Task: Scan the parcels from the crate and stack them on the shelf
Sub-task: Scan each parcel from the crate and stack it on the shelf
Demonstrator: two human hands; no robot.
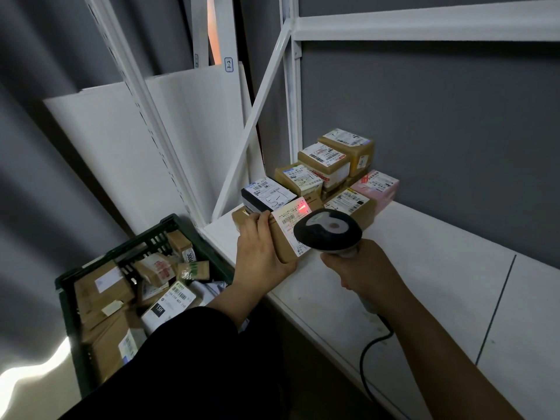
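Observation:
My left hand [260,251] grips a small brown cardboard parcel [286,239] above the front edge of the white shelf [424,268]. Its white label faces up and a red scanner light glows on the label's far end. My right hand [357,269] holds a black and grey barcode scanner [328,230] by the handle, its head pointed at that label. Several labelled parcels [330,168], brown, black and pink, are stacked at the shelf's back left corner. A dark green crate [66,286] with several parcels stands on the floor at lower left.
The scanner's black cable [368,353] hangs over the shelf's front edge. White shelf uprights and a diagonal brace [257,116] rise to the left of the stack. White boards [121,153] lean against the grey curtain behind the crate.

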